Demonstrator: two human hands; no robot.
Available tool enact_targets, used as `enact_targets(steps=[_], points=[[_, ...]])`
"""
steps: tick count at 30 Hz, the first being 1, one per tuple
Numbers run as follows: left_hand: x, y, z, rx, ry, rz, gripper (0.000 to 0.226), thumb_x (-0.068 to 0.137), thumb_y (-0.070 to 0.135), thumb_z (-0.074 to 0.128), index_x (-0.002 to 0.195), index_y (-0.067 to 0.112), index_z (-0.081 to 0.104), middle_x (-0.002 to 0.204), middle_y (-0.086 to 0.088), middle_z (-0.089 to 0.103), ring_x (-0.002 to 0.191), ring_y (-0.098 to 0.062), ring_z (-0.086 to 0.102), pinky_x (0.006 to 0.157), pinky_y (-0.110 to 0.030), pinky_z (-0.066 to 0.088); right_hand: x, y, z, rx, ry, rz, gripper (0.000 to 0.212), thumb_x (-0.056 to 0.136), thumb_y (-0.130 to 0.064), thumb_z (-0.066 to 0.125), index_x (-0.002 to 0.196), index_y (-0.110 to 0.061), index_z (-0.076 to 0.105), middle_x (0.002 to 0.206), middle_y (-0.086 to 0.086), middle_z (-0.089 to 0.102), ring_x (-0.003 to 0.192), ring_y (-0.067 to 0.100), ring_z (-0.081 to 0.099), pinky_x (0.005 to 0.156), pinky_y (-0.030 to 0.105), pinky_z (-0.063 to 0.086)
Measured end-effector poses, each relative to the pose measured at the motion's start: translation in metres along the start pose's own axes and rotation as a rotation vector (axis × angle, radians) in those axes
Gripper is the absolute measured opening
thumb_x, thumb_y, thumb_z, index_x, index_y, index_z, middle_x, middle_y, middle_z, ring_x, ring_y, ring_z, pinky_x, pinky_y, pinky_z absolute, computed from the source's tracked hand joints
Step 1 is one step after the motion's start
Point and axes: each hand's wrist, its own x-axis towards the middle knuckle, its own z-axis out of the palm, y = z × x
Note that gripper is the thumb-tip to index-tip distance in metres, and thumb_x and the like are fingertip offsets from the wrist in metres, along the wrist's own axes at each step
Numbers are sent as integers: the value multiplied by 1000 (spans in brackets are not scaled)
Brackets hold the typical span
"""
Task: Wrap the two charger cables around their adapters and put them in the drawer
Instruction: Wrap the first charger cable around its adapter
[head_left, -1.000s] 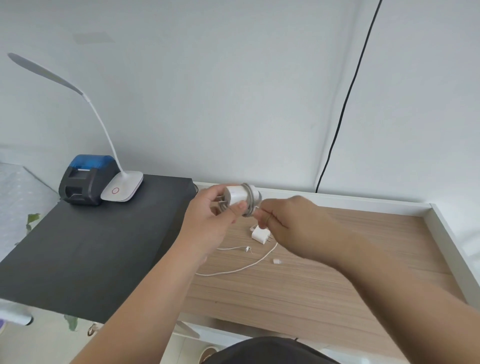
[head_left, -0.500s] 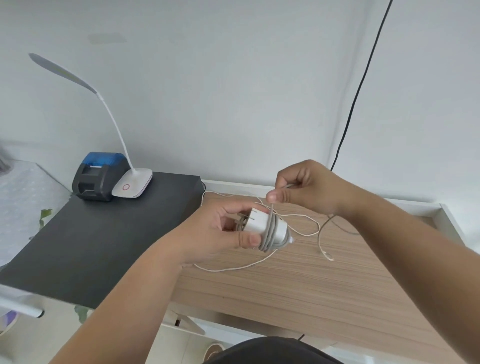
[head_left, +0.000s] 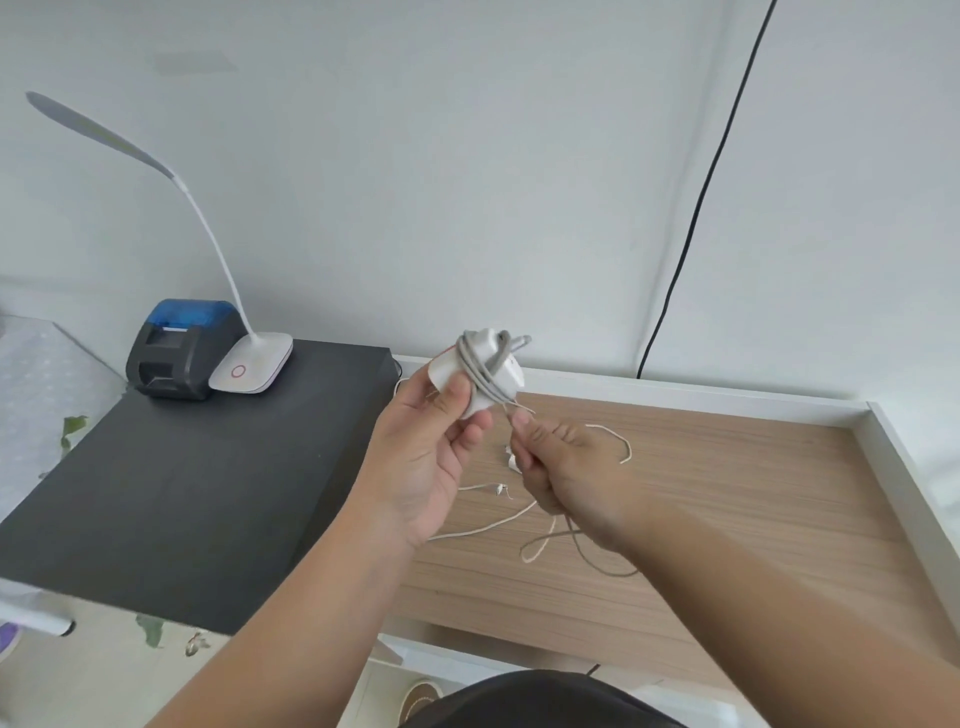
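My left hand (head_left: 434, 457) holds a white adapter (head_left: 478, 370) up above the wooden desk (head_left: 727, 499), with several turns of grey cable (head_left: 480, 371) wound around it. My right hand (head_left: 563, 467) pinches the loose run of that grey cable just below the adapter, and the rest hangs in a loop near the desk. A second, white cable (head_left: 488, 525) lies loose on the desk under my hands. Its adapter is hidden behind my hands. No drawer is in sight.
A black board (head_left: 171, 499) covers the left part of the desk, carrying a small black and blue printer (head_left: 179, 348) and a white desk lamp (head_left: 249, 364). A raised white rim (head_left: 893, 457) borders the desk at the right and back. A black wire (head_left: 691, 223) runs down the wall.
My left hand has raised and turned the adapter upward. My right hand has swung down from above the adapter to below it, laying more cable around the adapter.
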Motion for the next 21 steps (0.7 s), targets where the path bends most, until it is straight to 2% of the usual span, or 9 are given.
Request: enact_targets(steps=[3,5,8,10,12,14,17,19,21], points=[[6,-1,1,-20,89,18,23,79,22,65,101,16,69,86,4,69,64,-6,58,58,-13,50,-9,4,9,-41,41,54,42,102,-32,38,65,-15,47,43,0,27,34,8,20,36,17,15],[11,-6,-1,41,155,50,22,82,21,67,103,15,69,87,3,67,65,-7,58,59,-14,50,-14,4,12,-225,87,58,38,102,-31,39,69,-17,53,44,-6,32,37,7,26,38,19,22],[19,-20,-10,302,282,161,25,84,14,73,108,16,67,88,3,68,70,-12,58,64,-21,50,-20,-4,12,-602,126,29,28,99,-30,45,77,-24,61,47,-11,38,44,6,34,45,18,30],[22,-29,-21,566,307,245,30,79,21,77,107,27,67,99,2,67,78,-20,63,71,-29,54,-21,-15,9,-749,114,14,24,98,-30,47,79,-27,62,41,-11,43,41,5,38,45,17,29],[24,-31,-30,788,250,303,32,77,29,76,105,40,65,103,7,60,85,-24,65,75,-35,54,-22,-28,2,-915,138,13,22,95,-34,50,80,-28,64,43,-22,50,43,3,43,48,20,31],[23,-30,-36,951,176,370,37,78,28,76,105,48,62,98,13,50,86,-17,62,73,-29,53,-22,-42,-7,-1037,175,6,20,93,-37,51,83,-28,66,48,-17,52,47,1,43,53,26,33],[20,-25,-44,1122,2,485,42,81,20,77,111,46,62,99,11,45,91,-8,56,74,-15,47,-20,-58,-16,-1211,201,-79,20,94,-41,50,87,-30,66,54,-11,51,55,3,46,60,27,39],[19,-22,-46,1234,-114,513,41,80,27,76,115,44,62,101,10,46,99,-11,55,79,-18,47,-15,-62,-19,-1330,182,-211,21,93,-43,51,89,-30,67,51,-10,49,54,5,47,57,26,39],[19,-18,-45,1255,-233,453,44,78,29,75,117,44,59,99,12,45,97,-9,54,79,-19,47,-9,-62,-24,-1369,133,-311,21,91,-46,55,88,-30,68,45,-10,43,48,3,44,50,23,32]])
